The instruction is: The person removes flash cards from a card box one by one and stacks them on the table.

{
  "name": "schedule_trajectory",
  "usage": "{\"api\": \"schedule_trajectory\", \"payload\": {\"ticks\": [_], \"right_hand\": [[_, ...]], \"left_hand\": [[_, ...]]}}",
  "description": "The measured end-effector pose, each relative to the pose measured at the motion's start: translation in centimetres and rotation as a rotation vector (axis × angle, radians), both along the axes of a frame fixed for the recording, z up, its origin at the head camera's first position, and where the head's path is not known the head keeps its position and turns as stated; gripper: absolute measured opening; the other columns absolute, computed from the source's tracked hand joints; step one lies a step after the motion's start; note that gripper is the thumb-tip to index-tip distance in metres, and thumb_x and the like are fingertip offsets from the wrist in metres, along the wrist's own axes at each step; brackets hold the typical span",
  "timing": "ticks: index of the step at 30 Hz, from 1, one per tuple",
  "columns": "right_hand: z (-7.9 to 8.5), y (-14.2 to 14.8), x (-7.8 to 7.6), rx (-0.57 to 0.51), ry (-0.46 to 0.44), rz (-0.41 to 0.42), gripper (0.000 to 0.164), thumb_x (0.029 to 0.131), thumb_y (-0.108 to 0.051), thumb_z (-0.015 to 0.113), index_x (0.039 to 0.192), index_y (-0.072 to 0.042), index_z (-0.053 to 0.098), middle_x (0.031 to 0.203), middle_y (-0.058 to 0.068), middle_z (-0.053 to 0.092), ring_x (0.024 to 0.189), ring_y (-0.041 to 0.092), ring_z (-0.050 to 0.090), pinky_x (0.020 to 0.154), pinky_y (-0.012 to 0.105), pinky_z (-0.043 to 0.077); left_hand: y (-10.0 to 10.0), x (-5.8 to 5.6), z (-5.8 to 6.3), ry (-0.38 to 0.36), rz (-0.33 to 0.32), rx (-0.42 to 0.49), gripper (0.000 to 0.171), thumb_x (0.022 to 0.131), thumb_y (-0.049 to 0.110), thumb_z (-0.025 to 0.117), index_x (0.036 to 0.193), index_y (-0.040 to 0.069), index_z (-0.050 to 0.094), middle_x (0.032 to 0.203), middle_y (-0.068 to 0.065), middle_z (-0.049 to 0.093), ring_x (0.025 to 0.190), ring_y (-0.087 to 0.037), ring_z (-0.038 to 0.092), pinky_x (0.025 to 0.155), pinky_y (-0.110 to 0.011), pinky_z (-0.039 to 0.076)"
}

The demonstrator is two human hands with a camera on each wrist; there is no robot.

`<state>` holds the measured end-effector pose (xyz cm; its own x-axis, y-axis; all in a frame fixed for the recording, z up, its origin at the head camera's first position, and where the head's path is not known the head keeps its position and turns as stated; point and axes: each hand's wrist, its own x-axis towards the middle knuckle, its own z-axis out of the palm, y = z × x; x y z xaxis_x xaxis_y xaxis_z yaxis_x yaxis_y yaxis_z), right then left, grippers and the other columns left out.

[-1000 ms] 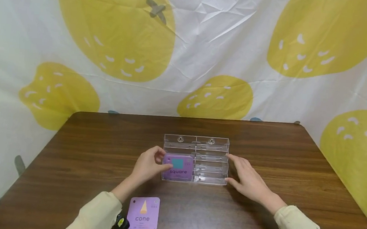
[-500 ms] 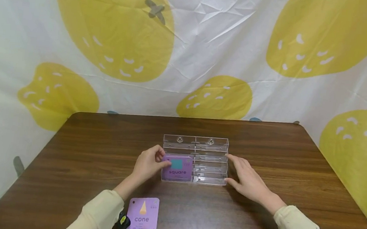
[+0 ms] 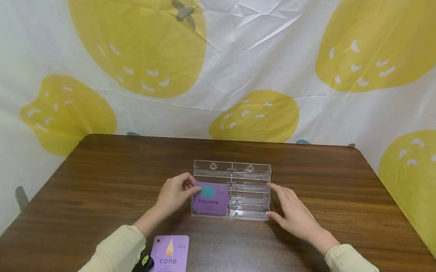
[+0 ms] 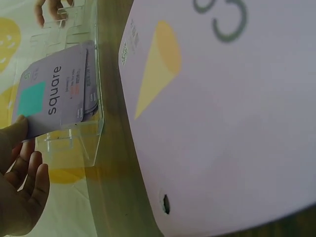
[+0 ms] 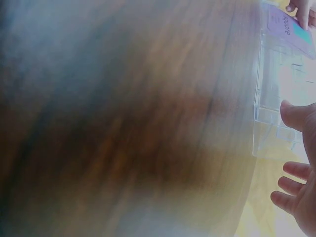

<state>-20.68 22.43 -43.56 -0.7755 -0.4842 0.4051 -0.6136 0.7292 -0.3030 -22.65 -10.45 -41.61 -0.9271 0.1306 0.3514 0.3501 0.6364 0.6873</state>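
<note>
A purple card with a teal square and the word "square" (image 3: 211, 203) stands in the left column of a clear plastic card rack (image 3: 249, 202). My left hand (image 3: 173, 193) pinches this card at its upper left, thumb on the front face. In the left wrist view, at least one other purple card (image 4: 91, 81) sits in the rack just behind it. My right hand (image 3: 297, 211) rests against the rack's right side, thumb and fingers extended along the edge. The right column's tiers hold no cards.
A purple "cone" card (image 3: 169, 254) lies flat on the brown wooden table (image 3: 253, 262), close to my left wrist and sleeve (image 3: 118, 251). Behind the table hangs a white cloth (image 3: 156, 117) with yellow fruit prints.
My left hand has drawn slightly left and up, and the top "square" card has shifted with it and tilted a little. The right hand has stayed in place at the rack.
</note>
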Motion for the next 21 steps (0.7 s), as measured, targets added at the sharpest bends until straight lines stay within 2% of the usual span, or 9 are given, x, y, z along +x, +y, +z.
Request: {"api": "schedule_trajectory", "payload": {"ticks": [5,11,16,21], "right_hand": [[0.0,0.0,0.0,0.006,-0.011,-0.004,0.074,0.075,-0.018,0.074,0.135,-0.003,0.033,0.130,0.015,0.044,0.118,0.030,0.040,0.098,0.043,0.033],[0.0,0.0,0.0,0.006,-0.008,-0.001,0.074,0.075,-0.017,0.074,0.135,-0.002,0.033,0.130,0.015,0.044,0.118,0.030,0.041,0.098,0.044,0.033],[-0.1,0.1,0.0,0.011,-0.014,-0.004,0.074,0.076,-0.018,0.074,0.135,-0.002,0.032,0.130,0.016,0.044,0.118,0.030,0.041,0.097,0.045,0.034],[0.1,0.0,0.1,0.009,-0.028,-0.009,0.074,0.076,-0.017,0.074,0.135,-0.003,0.031,0.130,0.016,0.044,0.118,0.031,0.041,0.098,0.045,0.034]], "left_hand": [[0.0,0.1,-0.1,0.001,-0.008,0.037,0.015,0.076,0.016,0.073,0.075,0.009,0.060,0.067,0.001,0.060,0.062,-0.009,0.053,0.057,-0.021,0.045],[0.1,-0.1,-0.6,-0.017,-0.011,0.138,0.010,0.078,0.010,0.070,0.076,0.005,0.062,0.070,-0.003,0.061,0.065,-0.011,0.054,0.061,-0.022,0.047],[0.0,-0.2,-1.0,-0.049,-0.013,0.252,0.005,0.081,0.007,0.066,0.080,0.002,0.064,0.074,-0.007,0.063,0.068,-0.011,0.054,0.063,-0.022,0.047],[-0.3,-0.1,-1.3,-0.143,-0.013,0.409,0.008,0.084,0.004,0.062,0.086,-0.003,0.064,0.074,-0.010,0.062,0.064,-0.015,0.055,0.057,-0.028,0.050]]}}
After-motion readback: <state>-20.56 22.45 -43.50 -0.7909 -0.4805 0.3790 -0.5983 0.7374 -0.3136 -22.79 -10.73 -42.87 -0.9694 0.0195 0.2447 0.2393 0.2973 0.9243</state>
